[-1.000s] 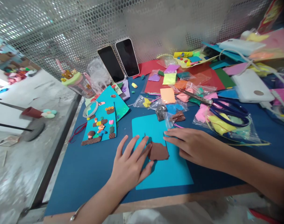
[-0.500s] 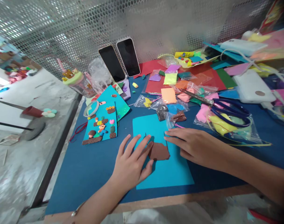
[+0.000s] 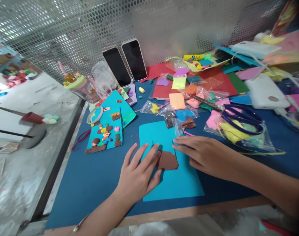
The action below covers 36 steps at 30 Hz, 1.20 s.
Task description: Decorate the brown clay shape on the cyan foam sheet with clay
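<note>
Head view: both hands are staying flat, open, gripping nothing. Left hand [image 3: 137, 175] and right hand [image 3: 205, 154] are flanking the brown clay piece [image 3: 167, 161] on the teal sheet [image 3: 179, 183], unmoved since before.

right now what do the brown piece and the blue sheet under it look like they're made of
Brown piece: probably modelling clay, matte, with a soft uneven edge pressed flat. Blue sheet: likely craft paper or thin foam, smooth, matte, straight cut edges; which one is hard to tell.

Bright, even light falls from above, and the perforated metal back panel [image 3: 164, 26] glints with small glare spots at upper left. Soft short shadows sit under the left hand [image 3: 137, 175] on the turquoise paper sheet [image 3: 174, 183]. Edges bow and smear, and the bottom right corner goes dark and blurry.
</note>
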Motion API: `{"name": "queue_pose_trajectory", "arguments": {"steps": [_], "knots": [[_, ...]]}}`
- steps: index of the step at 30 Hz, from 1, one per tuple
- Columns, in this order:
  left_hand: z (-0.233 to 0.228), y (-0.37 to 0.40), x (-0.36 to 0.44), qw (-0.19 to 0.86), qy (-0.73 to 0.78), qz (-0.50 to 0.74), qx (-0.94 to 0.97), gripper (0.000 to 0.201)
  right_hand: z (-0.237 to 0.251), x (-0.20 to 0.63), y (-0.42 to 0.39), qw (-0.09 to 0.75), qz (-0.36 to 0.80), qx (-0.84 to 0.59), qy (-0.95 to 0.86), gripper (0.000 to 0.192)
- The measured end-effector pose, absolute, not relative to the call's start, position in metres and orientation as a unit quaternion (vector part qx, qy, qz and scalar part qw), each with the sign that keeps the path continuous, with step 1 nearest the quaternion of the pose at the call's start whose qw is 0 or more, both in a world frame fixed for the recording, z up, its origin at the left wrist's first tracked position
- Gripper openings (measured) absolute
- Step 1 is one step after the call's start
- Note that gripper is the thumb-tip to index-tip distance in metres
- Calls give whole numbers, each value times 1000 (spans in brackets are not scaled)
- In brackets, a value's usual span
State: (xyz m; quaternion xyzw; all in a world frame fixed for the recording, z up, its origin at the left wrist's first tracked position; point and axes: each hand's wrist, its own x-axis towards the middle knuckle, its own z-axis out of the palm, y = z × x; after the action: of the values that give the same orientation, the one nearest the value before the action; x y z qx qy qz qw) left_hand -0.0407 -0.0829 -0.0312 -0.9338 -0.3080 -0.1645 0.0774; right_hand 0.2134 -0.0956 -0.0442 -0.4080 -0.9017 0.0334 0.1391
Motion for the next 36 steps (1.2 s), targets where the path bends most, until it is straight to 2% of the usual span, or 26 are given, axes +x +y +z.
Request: {"name": "queue_pose_trajectory", "arguments": {"steps": [15,19,22,24,26,29,32,36], "knots": [[-34,-84,-40,84,-324,-155,-929,33,-43,212,-96,151,37,-418,-895,44],[-33,-83,-40,68,-321,-161,-931,33,-35,212,-91,209,-1,-402,-891,37],[-29,-76,-36,31,-344,-163,-924,29,-34,217,-78,270,-74,-459,-844,32],[-27,-68,-29,9,-367,-174,-914,26,-38,223,-68,257,-92,-501,-821,41],[-24,-56,-19,0,-374,-190,-908,22,-43,228,-59,225,-66,-527,-817,46],[-23,-36,2,-22,-373,-200,-906,16,-47,230,-54,208,-9,-532,-821,34],[-25,-19,24,-69,-375,-197,-903,13,-45,226,-54,235,35,-524,-818,21],[-27,-5,36,-95,-395,-228,-885,8,-40,223,-57,315,80,-538,-778,15]]}}
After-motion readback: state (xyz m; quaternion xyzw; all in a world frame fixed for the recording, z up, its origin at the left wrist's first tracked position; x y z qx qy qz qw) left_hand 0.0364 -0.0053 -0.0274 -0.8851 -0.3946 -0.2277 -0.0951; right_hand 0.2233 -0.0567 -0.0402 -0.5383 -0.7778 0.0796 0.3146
